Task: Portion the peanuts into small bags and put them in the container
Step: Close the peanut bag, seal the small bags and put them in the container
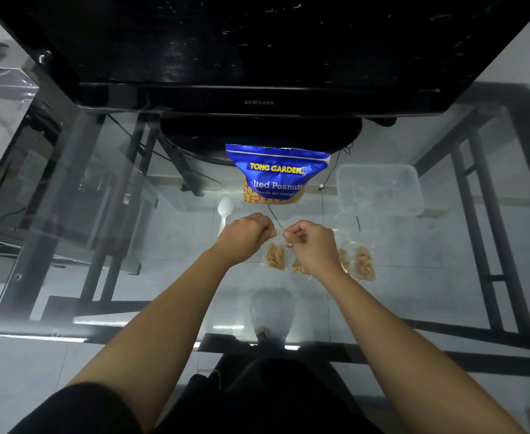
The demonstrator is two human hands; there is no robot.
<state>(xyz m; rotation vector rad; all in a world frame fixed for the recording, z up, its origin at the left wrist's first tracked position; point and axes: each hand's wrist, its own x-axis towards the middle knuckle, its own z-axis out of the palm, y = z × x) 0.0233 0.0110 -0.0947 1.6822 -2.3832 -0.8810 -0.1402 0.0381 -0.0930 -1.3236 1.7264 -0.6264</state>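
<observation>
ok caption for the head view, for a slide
Left hand and right hand pinch a tie over a small bag, pack, spoon and container beyond

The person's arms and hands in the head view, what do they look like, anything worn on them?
Both forearms are bare down to the left hand and right hand: no gloves, and no watch, ring or bracelet shows. A black sleeve covers the left upper arm at the frame's lower edge; no sleeve shows on the right arm.

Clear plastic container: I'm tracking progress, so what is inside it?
No peanut bags show inside the clear rectangular plastic container; the small clear bags of peanuts lie on the glass table, partly covered by the right hand.
</observation>
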